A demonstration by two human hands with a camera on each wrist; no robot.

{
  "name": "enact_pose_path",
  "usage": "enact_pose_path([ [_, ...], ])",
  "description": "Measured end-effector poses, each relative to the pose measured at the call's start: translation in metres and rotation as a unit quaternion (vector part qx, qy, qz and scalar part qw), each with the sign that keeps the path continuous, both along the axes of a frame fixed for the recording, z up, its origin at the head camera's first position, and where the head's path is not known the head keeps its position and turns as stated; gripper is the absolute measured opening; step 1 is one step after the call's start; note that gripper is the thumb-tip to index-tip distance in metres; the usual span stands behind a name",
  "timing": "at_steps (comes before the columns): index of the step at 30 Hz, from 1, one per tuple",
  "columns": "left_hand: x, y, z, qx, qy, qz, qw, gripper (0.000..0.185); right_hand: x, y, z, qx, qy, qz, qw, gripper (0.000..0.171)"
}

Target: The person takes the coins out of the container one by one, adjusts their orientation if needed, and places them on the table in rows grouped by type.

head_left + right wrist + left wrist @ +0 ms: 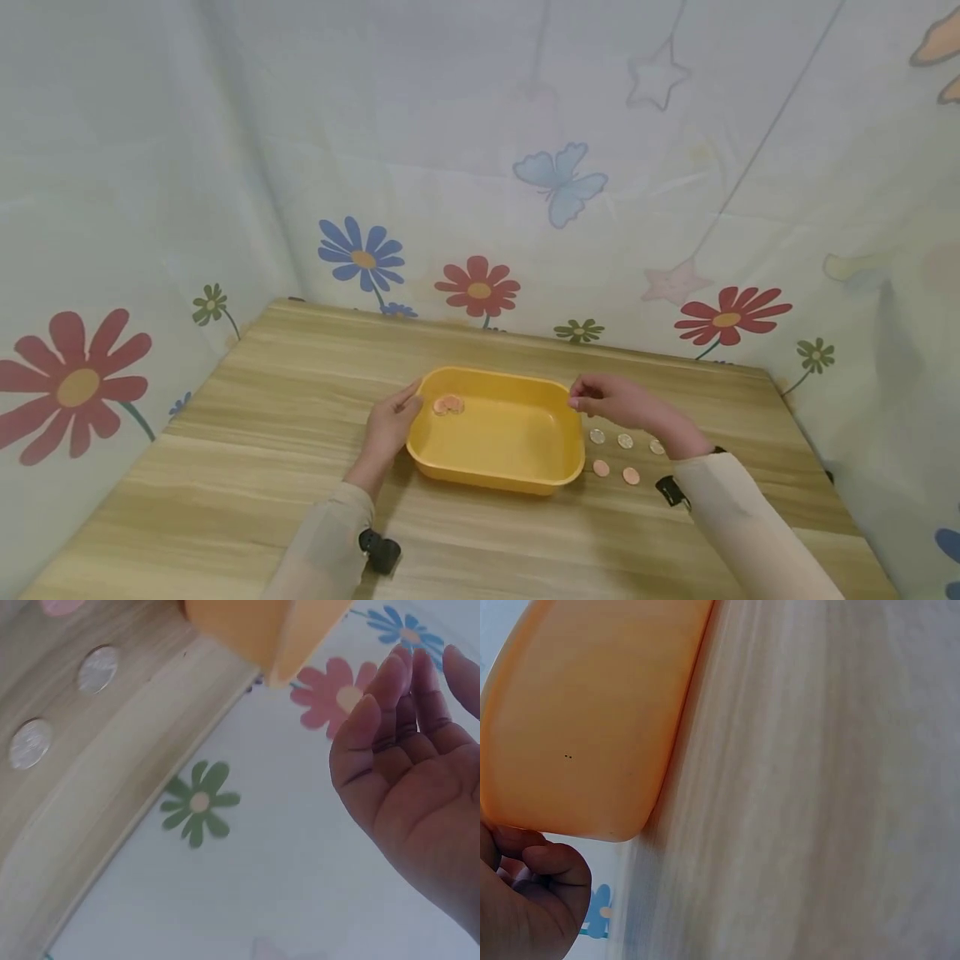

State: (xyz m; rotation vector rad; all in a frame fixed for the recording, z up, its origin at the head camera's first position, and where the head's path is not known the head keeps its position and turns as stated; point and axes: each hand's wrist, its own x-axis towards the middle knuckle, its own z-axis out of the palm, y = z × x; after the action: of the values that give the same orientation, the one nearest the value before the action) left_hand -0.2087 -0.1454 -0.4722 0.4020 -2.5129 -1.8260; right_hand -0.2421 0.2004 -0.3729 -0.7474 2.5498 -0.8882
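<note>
A yellow plastic tray [495,482] stands on the wooden table. My left hand [390,427] grips its left end by the rim, fingers curled against the outside in the left wrist view. Inside the tray, near its back left corner, a few copper-coloured coins [441,407] lie bunched together. My right hand [617,402] hovers at the tray's back right corner. Its fingers [351,750] are loosely bent with the thumb apart, and nothing shows between them. Below that hand lie silver coins [626,440] in a row, with two copper-coloured coins [631,476] in front.
The wooden table [247,467] is bounded at the back and sides by a pale curtain [450,167] printed with flowers, stars and a butterfly. Black wrist-camera mounts [381,552] sit on both sleeves.
</note>
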Motion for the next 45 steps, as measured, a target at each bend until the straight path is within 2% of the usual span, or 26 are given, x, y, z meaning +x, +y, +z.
enact_pose_path([
  [5,0.002,-0.001,-0.001,0.0,0.001,-0.003,1.0,0.044,-0.011,-0.03,-0.001,0.028,-0.003,0.033,0.999,0.016],
  [14,-0.001,-0.002,0.001,0.011,-0.01,-0.007,0.9999,0.046,-0.032,-0.072,-0.011,0.025,-0.027,0.047,0.998,0.017],
  [20,-0.004,-0.001,0.001,0.014,-0.009,-0.009,0.9998,0.046,-0.041,-0.093,-0.016,0.05,-0.019,0.045,0.998,0.031],
  [26,-0.004,0.0,0.002,0.013,-0.006,-0.009,0.9999,0.046,-0.045,-0.108,-0.023,0.066,-0.012,0.054,0.996,0.038],
  [36,-0.003,-0.001,0.0,0.002,-0.015,-0.01,0.9998,0.047,-0.046,-0.126,-0.017,0.084,-0.01,0.063,0.994,0.035],
  [41,-0.003,-0.002,-0.001,-0.005,-0.016,-0.01,0.9998,0.047,-0.049,-0.136,-0.024,0.082,-0.009,0.079,0.993,0.036],
  [45,-0.003,-0.002,-0.001,0.003,0.0,-0.014,0.9999,0.046,-0.054,-0.142,-0.033,0.068,-0.016,0.077,0.995,0.036],
])
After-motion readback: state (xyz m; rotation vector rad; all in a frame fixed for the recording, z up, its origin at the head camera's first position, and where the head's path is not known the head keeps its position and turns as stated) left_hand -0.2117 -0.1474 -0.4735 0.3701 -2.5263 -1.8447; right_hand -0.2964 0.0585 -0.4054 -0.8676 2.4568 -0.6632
